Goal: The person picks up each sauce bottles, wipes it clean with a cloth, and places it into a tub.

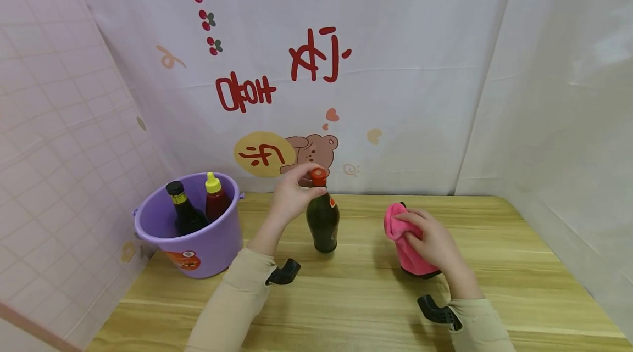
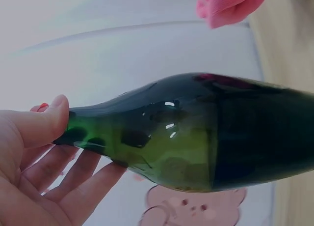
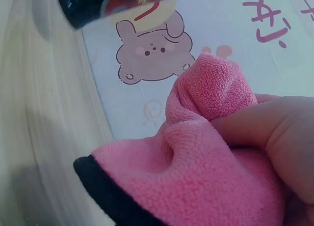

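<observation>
A dark green glass bottle [image 1: 323,223] with a red cap [image 1: 318,175] stands upright near the middle of the table. My left hand [image 1: 296,193] grips it at the neck, just under the cap, thumb on the near side. In the left wrist view the bottle [image 2: 176,132] lies across the picture, dark liquid in its lower part. To the right, my right hand [image 1: 435,236] pinches a bunched pink cloth [image 1: 412,256] with a black edge, which hangs down over the table. The right wrist view shows the thumb pressed into the folds of the cloth [image 3: 211,152].
At the left of the table stands a purple bucket [image 1: 212,245] holding a dark bottle with a black cap [image 1: 188,214] and a red sauce bottle with a yellow top [image 1: 216,201]. A printed white curtain [image 1: 410,66] hangs behind the wooden table [image 1: 346,308].
</observation>
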Tool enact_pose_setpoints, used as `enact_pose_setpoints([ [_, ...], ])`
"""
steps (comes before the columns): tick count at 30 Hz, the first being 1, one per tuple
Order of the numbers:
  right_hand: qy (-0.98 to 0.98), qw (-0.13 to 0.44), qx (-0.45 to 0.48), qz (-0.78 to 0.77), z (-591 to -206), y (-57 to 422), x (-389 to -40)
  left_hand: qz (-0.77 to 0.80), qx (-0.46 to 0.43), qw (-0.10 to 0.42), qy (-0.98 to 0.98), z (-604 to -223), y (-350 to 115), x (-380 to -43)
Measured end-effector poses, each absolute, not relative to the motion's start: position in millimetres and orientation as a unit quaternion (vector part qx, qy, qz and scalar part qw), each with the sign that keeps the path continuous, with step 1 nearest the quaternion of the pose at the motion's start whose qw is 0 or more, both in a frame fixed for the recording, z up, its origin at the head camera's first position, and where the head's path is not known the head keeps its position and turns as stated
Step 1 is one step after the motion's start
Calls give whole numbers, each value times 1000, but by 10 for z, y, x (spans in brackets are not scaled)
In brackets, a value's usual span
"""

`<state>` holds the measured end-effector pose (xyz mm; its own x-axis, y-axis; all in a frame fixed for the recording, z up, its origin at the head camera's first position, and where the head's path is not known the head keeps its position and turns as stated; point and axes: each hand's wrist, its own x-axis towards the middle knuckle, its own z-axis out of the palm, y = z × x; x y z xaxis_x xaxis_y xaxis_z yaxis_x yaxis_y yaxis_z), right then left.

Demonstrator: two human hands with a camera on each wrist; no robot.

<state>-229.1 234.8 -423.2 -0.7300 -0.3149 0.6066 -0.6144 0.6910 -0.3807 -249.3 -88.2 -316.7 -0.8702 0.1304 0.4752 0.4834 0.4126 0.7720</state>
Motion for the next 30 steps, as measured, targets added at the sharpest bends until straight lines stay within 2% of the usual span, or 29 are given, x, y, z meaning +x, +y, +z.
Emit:
enact_pose_setpoints([
  [10,-890,247,258,285,-4252,2364,-2279,-483,-188,209,-829,-2757,-1346,-2284],
  [21,-899,242,250,266,-4245,2504,-2237,-442,-142,237,-854,-2329,-1797,-2046],
  [30,-906,236,239,256,-4239,2614,-2186,-453,-105,311,-829,-2011,-2146,-1812],
])
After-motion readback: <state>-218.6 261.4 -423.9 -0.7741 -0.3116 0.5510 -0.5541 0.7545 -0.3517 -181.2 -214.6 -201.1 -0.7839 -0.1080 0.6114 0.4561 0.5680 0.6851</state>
